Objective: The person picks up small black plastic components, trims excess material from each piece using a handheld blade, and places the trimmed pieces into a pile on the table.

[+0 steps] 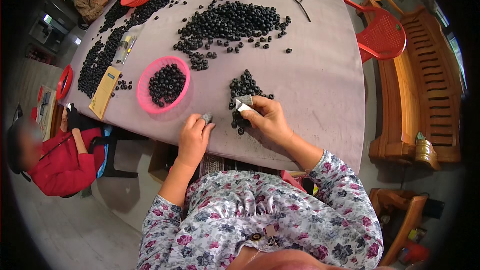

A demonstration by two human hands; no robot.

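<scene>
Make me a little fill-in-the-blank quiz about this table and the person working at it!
1. The basket nearest the person's left hand is ____ in colour.
2. The small white tool is held in the person's ____ hand.
3. For the person, the yellowish packet lies to the ____ of that basket.
4. The plastic chair beside the wooden bench is ____.

Missing words: pink; right; left; red.

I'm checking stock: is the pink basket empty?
Partly filled: dark round pieces lie inside the pink basket, its wall showing around them.
</scene>
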